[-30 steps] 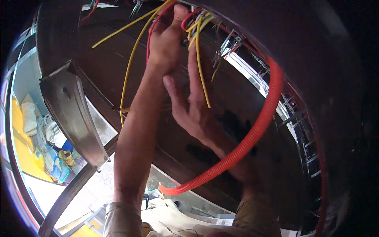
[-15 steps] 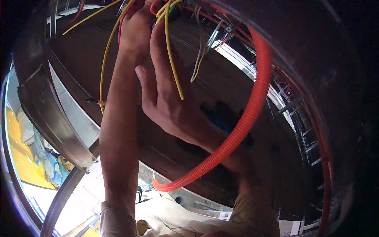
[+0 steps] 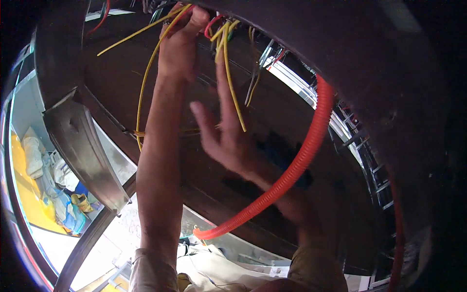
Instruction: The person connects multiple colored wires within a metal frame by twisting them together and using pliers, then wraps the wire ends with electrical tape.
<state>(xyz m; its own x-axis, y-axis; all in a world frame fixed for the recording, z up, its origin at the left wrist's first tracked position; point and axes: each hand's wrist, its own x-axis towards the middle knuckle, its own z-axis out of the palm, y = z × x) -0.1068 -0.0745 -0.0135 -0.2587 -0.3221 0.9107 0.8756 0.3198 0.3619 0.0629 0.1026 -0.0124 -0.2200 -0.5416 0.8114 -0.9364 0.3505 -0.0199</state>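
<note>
My left hand reaches up overhead and is closed around yellow wires near a dark ceiling opening. A bunch of loose yellow and red wire ends hangs from the same spot, just right of that hand. My right hand is raised below them with fingers spread, its fingertips touching or nearly touching the hanging yellow wire; it grips nothing. An orange corrugated conduit curves down behind my right forearm, its free end hanging low.
A dark curved ceiling panel fills the upper right. A grey metal beam runs at the left. Far below on the left are a yellow surface and bundled cloth items. Metal framing shows at the right.
The view shifted, so the hands sit more to the right than half a second ago. My right hand has spread its fingers near the hanging yellow wire; my left stays gripped on the wires.
</note>
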